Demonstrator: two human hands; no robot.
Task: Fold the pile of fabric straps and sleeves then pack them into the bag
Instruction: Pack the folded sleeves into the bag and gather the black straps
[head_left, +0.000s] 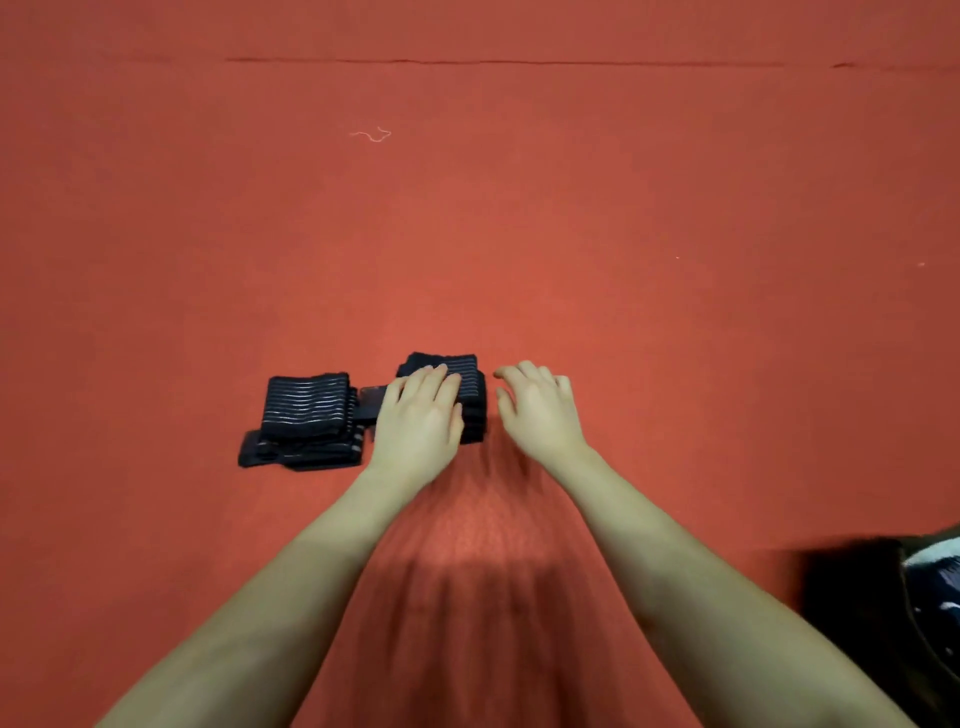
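Two stacks of folded dark straps with thin pale stripes lie on the red cloth surface. My left hand (420, 415) presses flat on top of the right stack (470, 387), fingers straight. The left stack (304, 410) sits apart to its left, with looser folded pieces under it (301, 452). My right hand (537, 402) hovers just right of the pressed stack, fingers relaxed and spread, holding nothing. A dark bag (883, 613) shows at the bottom right corner, partly cut off.
The red cloth (519, 234) covers the whole surface, with a seam line (519, 62) running across the far side. A small pale thread (371, 135) lies beyond the stacks.
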